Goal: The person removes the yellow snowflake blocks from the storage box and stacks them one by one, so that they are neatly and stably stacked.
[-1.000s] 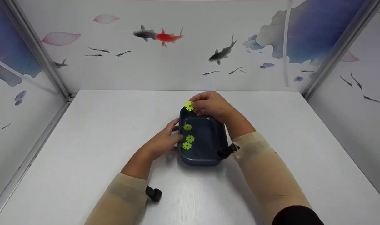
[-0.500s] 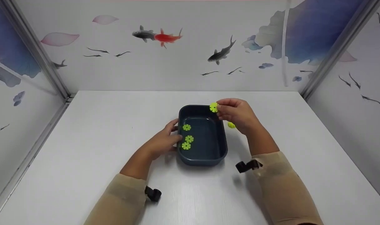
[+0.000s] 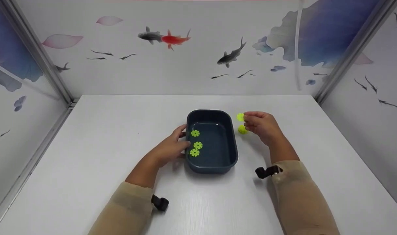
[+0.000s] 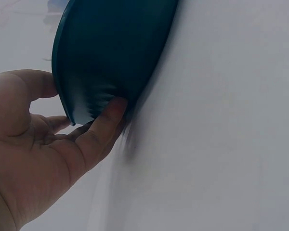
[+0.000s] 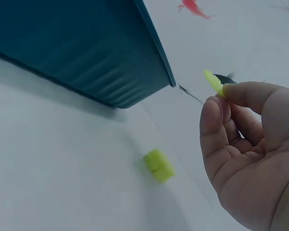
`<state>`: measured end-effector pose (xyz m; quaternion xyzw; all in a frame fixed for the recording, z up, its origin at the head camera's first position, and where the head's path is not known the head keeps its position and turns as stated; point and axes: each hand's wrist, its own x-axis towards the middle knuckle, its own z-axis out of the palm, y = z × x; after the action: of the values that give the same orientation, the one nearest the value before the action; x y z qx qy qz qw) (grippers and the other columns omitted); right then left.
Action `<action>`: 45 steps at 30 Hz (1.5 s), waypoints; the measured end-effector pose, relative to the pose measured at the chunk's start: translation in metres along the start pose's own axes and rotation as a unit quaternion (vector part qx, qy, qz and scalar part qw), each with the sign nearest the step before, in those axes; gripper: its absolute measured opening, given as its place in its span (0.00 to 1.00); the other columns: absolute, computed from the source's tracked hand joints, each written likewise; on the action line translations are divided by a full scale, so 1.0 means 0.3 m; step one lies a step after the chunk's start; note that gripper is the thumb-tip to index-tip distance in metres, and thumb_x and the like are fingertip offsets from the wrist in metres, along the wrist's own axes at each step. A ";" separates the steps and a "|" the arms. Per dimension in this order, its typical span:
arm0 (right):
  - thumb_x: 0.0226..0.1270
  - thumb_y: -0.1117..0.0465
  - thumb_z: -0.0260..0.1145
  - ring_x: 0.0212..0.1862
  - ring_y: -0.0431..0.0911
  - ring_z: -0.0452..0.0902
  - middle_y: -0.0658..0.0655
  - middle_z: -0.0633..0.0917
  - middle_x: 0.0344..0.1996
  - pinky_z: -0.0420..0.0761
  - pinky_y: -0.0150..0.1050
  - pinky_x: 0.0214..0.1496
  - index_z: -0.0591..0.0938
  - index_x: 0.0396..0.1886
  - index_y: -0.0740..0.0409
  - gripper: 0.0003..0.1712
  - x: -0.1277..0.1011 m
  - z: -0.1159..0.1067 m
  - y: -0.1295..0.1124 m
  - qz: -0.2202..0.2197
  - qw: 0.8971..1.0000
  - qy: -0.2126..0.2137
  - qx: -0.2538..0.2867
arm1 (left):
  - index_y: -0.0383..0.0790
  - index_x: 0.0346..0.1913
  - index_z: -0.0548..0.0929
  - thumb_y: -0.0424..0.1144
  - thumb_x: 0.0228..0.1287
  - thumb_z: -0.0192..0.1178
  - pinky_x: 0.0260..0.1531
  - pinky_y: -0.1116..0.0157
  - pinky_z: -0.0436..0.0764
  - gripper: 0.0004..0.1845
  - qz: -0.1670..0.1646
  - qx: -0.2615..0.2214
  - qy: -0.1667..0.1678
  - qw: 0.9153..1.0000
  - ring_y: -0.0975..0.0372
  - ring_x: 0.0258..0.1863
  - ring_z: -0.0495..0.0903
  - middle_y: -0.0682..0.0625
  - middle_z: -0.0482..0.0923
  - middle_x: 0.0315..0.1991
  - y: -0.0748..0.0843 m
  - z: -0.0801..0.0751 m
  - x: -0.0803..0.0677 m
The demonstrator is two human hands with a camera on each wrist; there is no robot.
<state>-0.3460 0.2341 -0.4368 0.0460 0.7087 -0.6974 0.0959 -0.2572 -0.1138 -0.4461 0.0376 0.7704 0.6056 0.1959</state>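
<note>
A dark blue rectangular box (image 3: 214, 147) stands on the table with its top uncovered. Three yellow-green notched plastic discs (image 3: 198, 145) lie inside along its left wall. My left hand (image 3: 170, 148) grips that wall, thumb at the rim and fingers on the outside (image 4: 62, 139). To the right of the box, my right hand (image 3: 262, 127) pinches another notched disc (image 3: 240, 117) between thumb and fingers, held up on edge in the right wrist view (image 5: 214, 83). Just below it a small stack of the same discs (image 5: 159, 165) rests on the table, close to the box's right side.
The white table (image 3: 103, 140) is bounded by a printed back wall (image 3: 198, 65) and side walls with fish pictures. Dark wrist cameras (image 3: 161, 203) stick out from both sleeves.
My right hand has moved from above the box's far left corner to the right, past the box's right side, still pinching the disc. The stack has come into view. My left hand stays put.
</note>
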 end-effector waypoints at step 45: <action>0.68 0.59 0.67 0.36 0.45 0.78 0.60 0.80 0.48 0.85 0.35 0.45 0.79 0.58 0.57 0.21 0.051 -0.029 0.110 0.081 0.992 0.068 -0.066 | 0.66 0.78 0.49 0.43 0.72 0.53 0.58 0.51 0.81 0.38 -0.005 0.006 0.002 1.000 0.52 0.67 0.73 0.51 0.52 0.78 0.000 -0.003 -0.003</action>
<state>-0.3550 0.2425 -0.4721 0.1438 0.7522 -0.6342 0.1067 -0.2567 -0.1150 -0.4457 0.0337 0.7746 0.6001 0.1968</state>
